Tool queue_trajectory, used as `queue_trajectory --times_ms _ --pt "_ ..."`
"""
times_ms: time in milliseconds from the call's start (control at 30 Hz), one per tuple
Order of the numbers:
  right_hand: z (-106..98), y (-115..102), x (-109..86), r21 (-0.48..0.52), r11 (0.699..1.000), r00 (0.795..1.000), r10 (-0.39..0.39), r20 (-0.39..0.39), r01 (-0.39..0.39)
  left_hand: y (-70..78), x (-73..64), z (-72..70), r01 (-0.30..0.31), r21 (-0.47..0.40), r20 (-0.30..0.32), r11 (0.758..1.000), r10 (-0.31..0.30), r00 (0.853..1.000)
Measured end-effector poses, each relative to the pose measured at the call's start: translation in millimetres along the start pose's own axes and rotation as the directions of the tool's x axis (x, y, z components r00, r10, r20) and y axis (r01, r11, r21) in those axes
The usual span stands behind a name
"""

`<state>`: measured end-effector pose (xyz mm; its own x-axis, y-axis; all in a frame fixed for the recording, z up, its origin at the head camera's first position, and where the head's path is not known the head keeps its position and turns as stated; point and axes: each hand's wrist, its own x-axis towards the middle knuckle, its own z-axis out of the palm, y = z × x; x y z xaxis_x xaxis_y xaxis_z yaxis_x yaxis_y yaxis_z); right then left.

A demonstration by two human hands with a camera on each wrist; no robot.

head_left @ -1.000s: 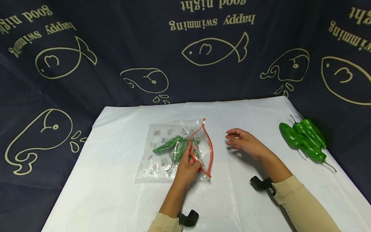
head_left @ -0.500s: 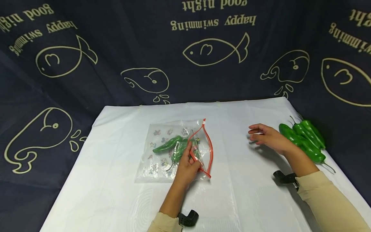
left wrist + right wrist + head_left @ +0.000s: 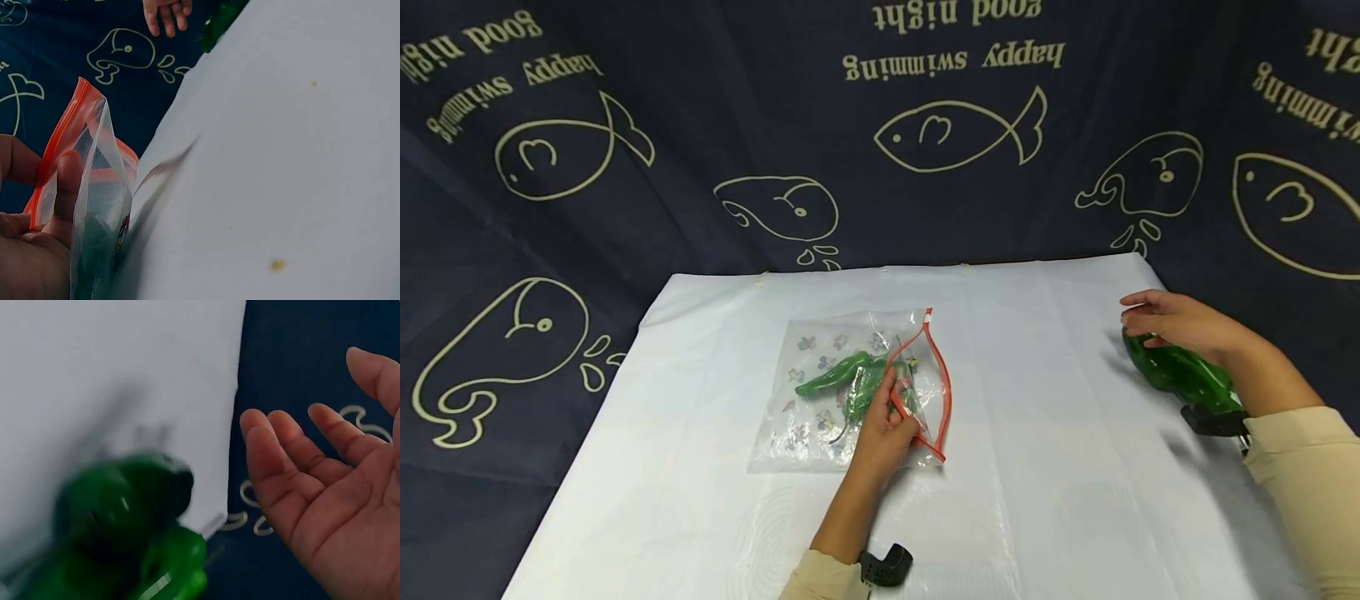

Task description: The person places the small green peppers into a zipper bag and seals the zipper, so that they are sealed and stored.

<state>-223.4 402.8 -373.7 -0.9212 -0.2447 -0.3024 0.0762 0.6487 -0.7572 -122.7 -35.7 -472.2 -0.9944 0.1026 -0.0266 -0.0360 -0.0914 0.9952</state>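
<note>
My left hand point(image 3: 883, 437) pinches the red-edged mouth of a clear zip bag point(image 3: 782, 417) lying on the table, and the mouth gapes toward the right. Inside the bag are green peppers point(image 3: 831, 379), partly covered by that hand. In the left wrist view the thumb and fingers point(image 3: 65, 187) grip the red zip strip. Over at the right edge my right hand point(image 3: 1187, 325) hovers above more green peppers point(image 3: 1180, 371), its fingers loosely spread and holding nothing. The right wrist view has these peppers point(image 3: 125, 500) blurred beside the open palm point(image 3: 337, 506); the forearm hides some of them in the head view.
A white cloth point(image 3: 700, 350) covers the table. Dark blue fabric point(image 3: 970, 217) with fish and whale drawings hangs behind it and down both sides. Dark wrist mounts point(image 3: 887, 567) sit on both forearms.
My right hand has swept rightward from beside the bag's mouth to above the peppers at the right edge. The left hand and the bag have stayed in place.
</note>
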Motion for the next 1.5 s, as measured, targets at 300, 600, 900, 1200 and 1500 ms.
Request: queue_trajectory --times_ms 300,600,900,1200,1500 --pt "-21 15 -0.8 -0.057 0.996 0.996 0.067 0.052 -0.064 0.8 -0.3 -0.2 0.014 -0.043 0.017 0.999 -0.013 1.000" --pt "-26 25 -2.7 -0.242 0.967 0.996 0.087 -0.003 -0.086 2.1 0.0 0.2 0.005 -0.023 0.011 1.000 -0.005 1.000" --pt "-17 28 6.8 -0.442 0.897 0.999 0.035 -0.002 -0.032 1.1 -0.7 -0.3 0.009 -0.050 0.019 0.999 -0.008 1.000" --pt "-12 40 16.7 -0.508 0.861 1.000 0.020 -0.007 -0.021 1.4 -1.0 -0.1 0.016 -0.052 0.020 0.999 -0.015 1.000" --pt "-6 39 19.4 -0.506 0.862 0.999 0.035 -0.022 -0.041 0.5 -0.1 0.2 0.021 -0.063 0.020 0.998 -0.019 1.000"
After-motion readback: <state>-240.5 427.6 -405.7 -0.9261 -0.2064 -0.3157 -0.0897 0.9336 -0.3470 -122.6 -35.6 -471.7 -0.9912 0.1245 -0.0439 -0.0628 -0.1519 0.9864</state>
